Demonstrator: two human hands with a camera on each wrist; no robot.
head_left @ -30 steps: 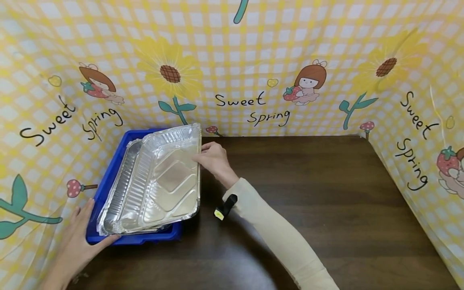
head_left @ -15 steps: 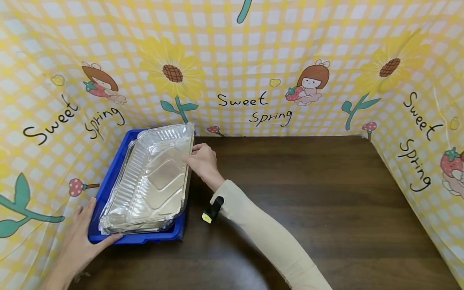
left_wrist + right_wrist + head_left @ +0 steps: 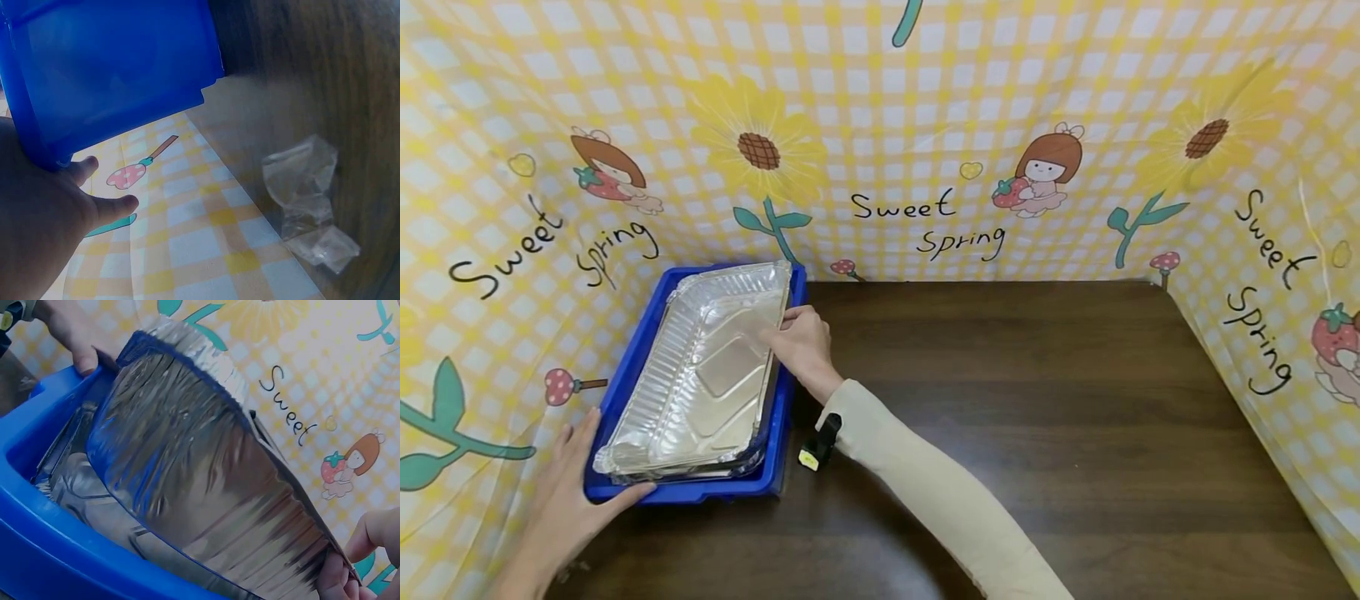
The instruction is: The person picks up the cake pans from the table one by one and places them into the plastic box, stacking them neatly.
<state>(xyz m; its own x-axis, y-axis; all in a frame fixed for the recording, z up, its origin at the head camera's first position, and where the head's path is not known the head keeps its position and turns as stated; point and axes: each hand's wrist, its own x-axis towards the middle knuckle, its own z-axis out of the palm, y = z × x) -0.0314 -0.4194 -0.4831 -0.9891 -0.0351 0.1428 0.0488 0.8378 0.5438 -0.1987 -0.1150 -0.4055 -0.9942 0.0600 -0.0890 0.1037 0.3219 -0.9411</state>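
Observation:
In the head view, a silver foil tray (image 3: 722,375) lies tilted in the blue plastic bin (image 3: 762,485) at the left of the table. My right hand (image 3: 805,343) pinches its right rim between thumb and fingers. From the right wrist view, the shiny underside of this tray stands angled above another foil tray (image 3: 94,495) inside the bin. My left hand (image 3: 561,500) grips the bin's near left corner, thumb along the front wall and fingers along the left side. The bin's outer wall (image 3: 119,69) fills the upper part of the left wrist view.
A yellow-checked printed cloth (image 3: 865,108) surrounds the back and both sides of the dark wooden table (image 3: 1037,400). A crumpled piece of clear plastic (image 3: 309,200) lies on the table near the left wrist. A small black device (image 3: 822,442) is strapped to the right wrist.
My right hand has moved left and slightly toward me, bringing the foil tray lower and more squarely into the bin over the tray beneath. My left hand has stayed at the corner.

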